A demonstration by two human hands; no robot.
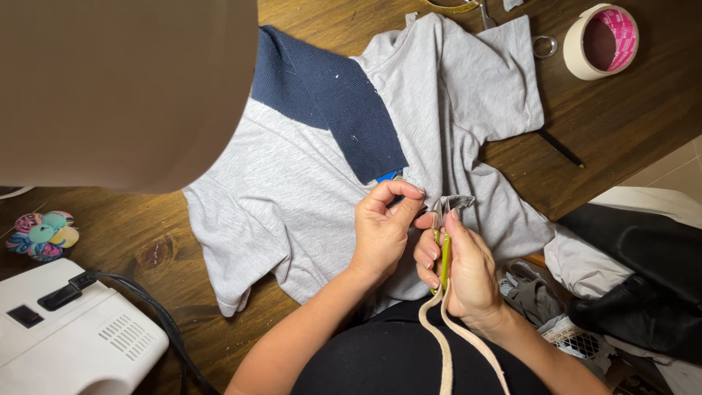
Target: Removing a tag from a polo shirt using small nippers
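Head view, left to right. Upper left of frame: big tan blurred shape [124,88] close to the lens, can't tell what it is. Left edge, mid height: round multicoloured pincushion [42,235] on the dark wooden table [621,124]. Lower left corner: white sewing machine [69,340] with a black cable [146,307] running off toward the bottom edge.

Centre: grey t-shirt [292,190] spread flat on the table, with a navy ribbed fabric piece [329,102] lying diagonally across its upper part; a small blue tag [389,176] peeks out at the navy piece's lower end.

Centre, slightly low: left hand [382,230] pinches the shirt fabric just below the blue tag, thumb and fingertips closed on the cloth. Just beside it, right hand [464,271] is closed around small yellow-green thread snips [443,256], tips pointing up at a bunched fold of grey fabric [455,202]; whether the blades touch the cloth, can't tell. A beige strap [457,344] hangs from the right hand down to the bottom edge.

Upper right: masking tape roll [601,40] on the table, metal scissor handles [542,45] just left of it, black pen [561,148] below. Lower right: dark and white clothes pile [636,271] and a white basket [578,340].
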